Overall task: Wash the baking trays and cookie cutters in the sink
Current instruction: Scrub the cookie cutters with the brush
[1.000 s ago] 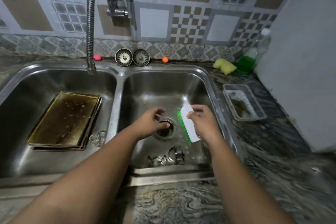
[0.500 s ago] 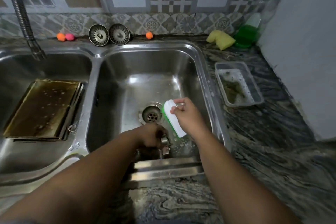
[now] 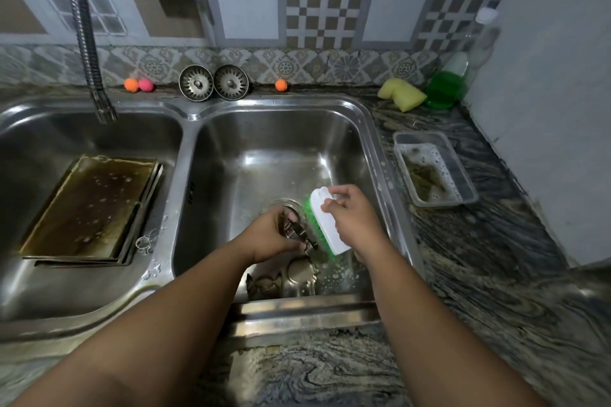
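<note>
Over the right basin of the steel double sink (image 3: 372, 129), my left hand (image 3: 267, 236) grips a metal cookie cutter (image 3: 296, 233) just above the drain. My right hand (image 3: 352, 220) holds a white scrubbing brush with green bristles (image 3: 325, 218), its bristles against the cutter. Two more cookie cutters (image 3: 284, 277) lie on the basin floor near the front wall. In the left basin lie stacked, brown-stained baking trays (image 3: 89, 208), and a small cutter (image 3: 145, 241) sits at their right front corner.
A flexible tap hose (image 3: 86, 36) hangs over the left basin. Two sink strainers (image 3: 213, 82), small orange and pink balls, a yellow sponge (image 3: 401, 96) and a green soap bottle (image 3: 446, 84) line the back ledge. A clear plastic container (image 3: 434, 168) with soapy water stands on the marbled counter at the right.
My left hand reached down to the cutters at the basin front, then lifted one up beside the drain. My right hand brought the brush against it.
</note>
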